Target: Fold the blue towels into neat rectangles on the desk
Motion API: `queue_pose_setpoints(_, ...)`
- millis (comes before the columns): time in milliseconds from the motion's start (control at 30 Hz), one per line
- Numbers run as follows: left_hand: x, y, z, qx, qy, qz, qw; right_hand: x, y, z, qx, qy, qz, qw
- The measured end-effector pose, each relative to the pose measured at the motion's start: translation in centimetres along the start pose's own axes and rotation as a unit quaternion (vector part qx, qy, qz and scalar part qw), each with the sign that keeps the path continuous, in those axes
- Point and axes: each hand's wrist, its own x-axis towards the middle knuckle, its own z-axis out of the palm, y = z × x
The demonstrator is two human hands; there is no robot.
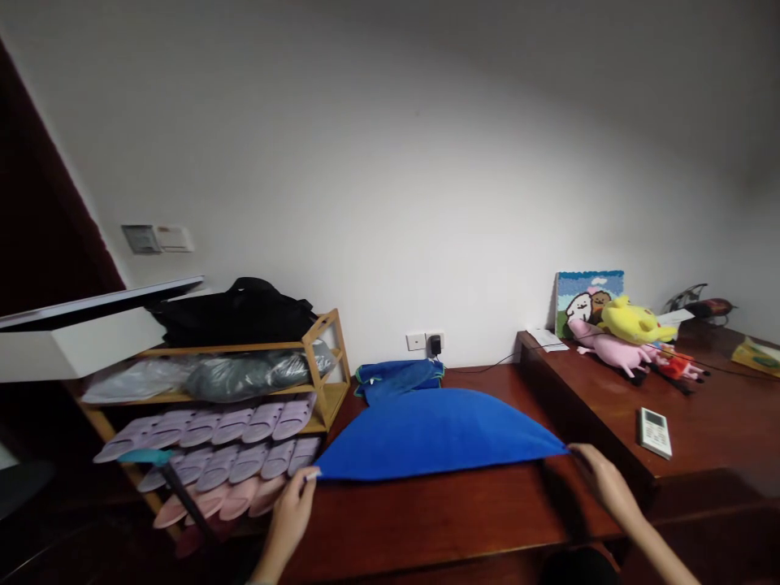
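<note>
A bright blue cloth (435, 435) is stretched between my two hands above a reddish-brown wooden tabletop (390, 520). Its near edge runs almost straight from hand to hand, while the far edge bulges in a curve toward the wall. My left hand (293, 512) is closed on the left corner, where a small white tag shows. At the opposite corner, my right hand (600, 475) pinches the fabric. Behind it lies another blue cloth (399, 378) with greenish edging, crumpled and partly covered by the stretched one.
On the left a wooden rack (332, 398) holds several slippers (231, 422), plastic-wrapped items and a black bag (237, 313). A higher brown surface (719, 406) on the right carries plush toys (634, 325), a picture (566, 292) and a white remote (655, 432). A black plug (435, 345) sits in the wall socket.
</note>
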Motion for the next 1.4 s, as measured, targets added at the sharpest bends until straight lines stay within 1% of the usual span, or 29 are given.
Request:
queue_pose_setpoints(67,-3.5,-3.2,1.9,0.036,-0.051,0.004,0.998,-3.1,2.1,4.0,0.033,-0.03,0.012,0.999)
queue_pose_setpoints(133,-5.9,-5.2,3.0,0.071,-0.085,0.028,0.993,-5.6,3.8,7.1,0.034,-0.039,0.038,0.998)
queue_pose_setpoints(167,-6.7,-5.8,3.3,0.09,-0.094,0.042,0.991,-6.5,4.4,8.0,0.027,-0.037,0.049,0.998)
queue_pose_setpoints(233,-7.5,-6.4,3.3,0.13,-0.097,0.071,0.984,-7.6,5.2,8.9,0.01,-0.033,0.057,0.998)
queue_pose_setpoints(300,-7.8,-6.6,2.9,0.169,-0.096,0.097,0.976,-8.1,5.5,8.7,-0.009,-0.041,0.051,0.998)
queue_pose_setpoints(400,-8.4,-6.8,2.0,0.199,-0.098,0.137,0.965,-8.4,5.6,7.5,-0.035,-0.05,0.042,0.997)
queue_pose_setpoints(500,-9.7,-7.3,1.0,0.199,-0.115,0.15,0.962,-9.1,5.8,6.4,-0.057,-0.046,0.029,0.997)
queue_pose_setpoints(600,-11.0,-7.6,0.0,0.194,-0.137,0.147,0.96,-10.0,6.1,5.5,-0.076,-0.047,-0.004,0.996)
queue_pose_setpoints(700,-11.8,-7.2,-0.9,0.187,-0.143,0.168,0.957,-10.9,6.4,4.7,-0.093,-0.059,-0.035,0.993)
queue_pose_setpoints(767,-12.2,-6.7,-1.3,0.179,-0.139,0.187,0.956,-11.4,6.6,4.4,-0.118,-0.061,-0.037,0.99)
queue_pose_setpoints(867,-12.5,-6.1,-1.9,0.173,-0.127,0.201,0.956,-11.6,6.5,4.7,-0.186,-0.054,-0.018,0.981)
queue_pose_setpoints(933,-12.5,-5.8,-2.1,0.174,-0.123,0.209,0.954,-11.1,6.2,5.5,-0.213,-0.053,0.002,0.976)
queue_pose_setpoints(1000,-12.2,-5.5,-2.2,0.173,-0.128,0.212,0.953,-9.8,5.5,6.8,-0.199,-0.053,0.015,0.978)
queue_pose_setpoints(1067,-11.4,-5.1,-1.8,0.169,-0.132,0.195,0.957,-8.0,4.5,8.3,-0.161,-0.052,0.014,0.986)
queue_pose_setpoints(1133,-9.9,-4.4,-0.8,0.167,-0.135,0.165,0.963,-6.1,3.5,9.8,-0.126,-0.054,0.008,0.99)
queue_pose_setpoints(1233,-7.3,-3.2,1.5,0.174,-0.151,0.132,0.964,-3.9,2.8,11.8,-0.118,-0.079,0.016,0.99)
queue_pose_setpoints(1333,-5.7,-2.9,3.9,0.198,-0.19,0.127,0.953,-3.5,3.3,13.1,-0.14,-0.117,0.029,0.983)
queue_pose_setpoints(1400,-5.8,-3.5,4.9,0.221,-0.226,0.128,0.94,-4.0,4.1,13.6,-0.151,-0.128,0.036,0.98)
